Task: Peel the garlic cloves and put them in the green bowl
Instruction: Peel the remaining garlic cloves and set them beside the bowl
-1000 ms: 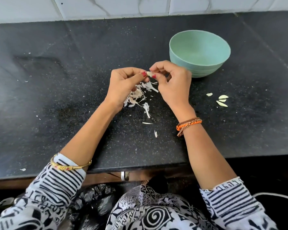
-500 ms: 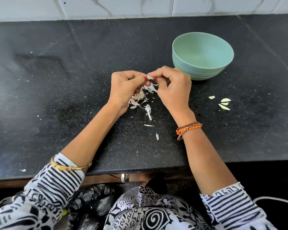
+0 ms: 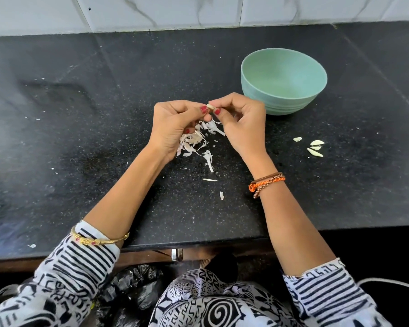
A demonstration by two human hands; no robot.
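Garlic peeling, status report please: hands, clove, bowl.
Left hand and right hand both pinch one garlic clove above the peel scraps. Green bowl looks empty. Nothing blocks it.

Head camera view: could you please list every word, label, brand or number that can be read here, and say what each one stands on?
None: no readable text shows anywhere.
The green bowl is plain, with no mark or label.
The black counter shows only pale speckles.
The tiled wall shows only marble veining.
The patterned clothing has geometric shapes and spirals, not letters.
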